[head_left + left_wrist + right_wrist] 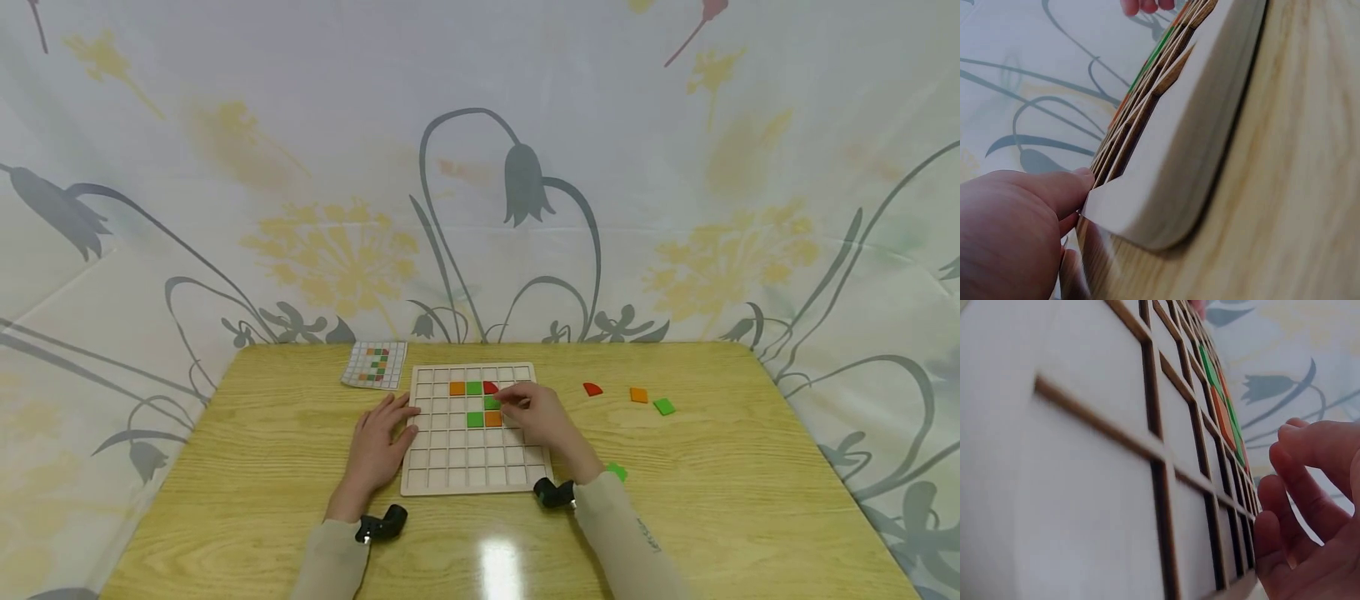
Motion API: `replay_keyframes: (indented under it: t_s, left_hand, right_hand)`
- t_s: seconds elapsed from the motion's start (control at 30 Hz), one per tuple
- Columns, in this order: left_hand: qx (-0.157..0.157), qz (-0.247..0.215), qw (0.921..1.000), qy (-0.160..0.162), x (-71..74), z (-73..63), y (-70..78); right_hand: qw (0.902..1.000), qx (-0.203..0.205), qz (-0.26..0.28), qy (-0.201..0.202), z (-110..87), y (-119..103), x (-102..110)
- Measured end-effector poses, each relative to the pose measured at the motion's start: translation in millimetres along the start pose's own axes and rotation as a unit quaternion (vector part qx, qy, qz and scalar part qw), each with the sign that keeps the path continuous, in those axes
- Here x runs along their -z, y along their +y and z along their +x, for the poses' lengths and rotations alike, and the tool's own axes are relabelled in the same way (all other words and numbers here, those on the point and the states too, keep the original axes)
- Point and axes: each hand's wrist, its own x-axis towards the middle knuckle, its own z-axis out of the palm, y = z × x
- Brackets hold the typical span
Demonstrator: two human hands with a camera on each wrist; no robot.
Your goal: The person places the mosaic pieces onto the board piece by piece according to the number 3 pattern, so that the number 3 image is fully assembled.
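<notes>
Grid board (pixel 457 438) on the table (pixel 712 492) before me | left hand (pixel 378 446), fingers extended, touches its left edge | right hand (pixel 536 412) bends at a green tile (pixel 491 403); cannot tell if I pinch it | seemingly seating that; next probably calls for a loose green tile (pixel 663 407), right

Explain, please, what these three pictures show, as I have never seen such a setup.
There is no robot, only a person's bare left hand and right hand. The wide picture comes from a head-worn camera; the close-ups, from a camera on each wrist. On the table lie a gridded board with coloured pieces in some cells, a patterned card, a loose red piece, orange piece and green piece to the right, plus another green piece by the right sleeve. The left hand touches the board's left edge. The right hand is over the board; I cannot tell whether its fingers hold a piece.
</notes>
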Motion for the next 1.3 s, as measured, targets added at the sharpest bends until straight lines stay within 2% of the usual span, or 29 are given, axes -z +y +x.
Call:
replay_keyframes:
  t_s: [0.3,0.7,1.07,1.3]
  left_hand:
    - [0.003,0.0,1.0,0.001,-0.5,0.3,-1.3]
    - [0.006,0.003,1.0,0.001,0.0,-1.1,0.2]
    - [0.005,0.002,1.0,-0.001,-0.2,-0.6,0.2]
    - [0.004,0.002,1.0,0.005,-1.8,0.0,-2.3]
  right_hand:
    - [0.9998,-0.013,-0.016,0.006,-16.2,9.1,31.4]
    - [0.9972,-0.041,-0.062,0.006,-50.6,35.1,64.0]
    - [0.9952,-0.026,-0.081,-0.048,-79.1,49.2,101.1]
    - [0.9942,-0.007,-0.017,-0.106,-96.0,57.6,115.2]
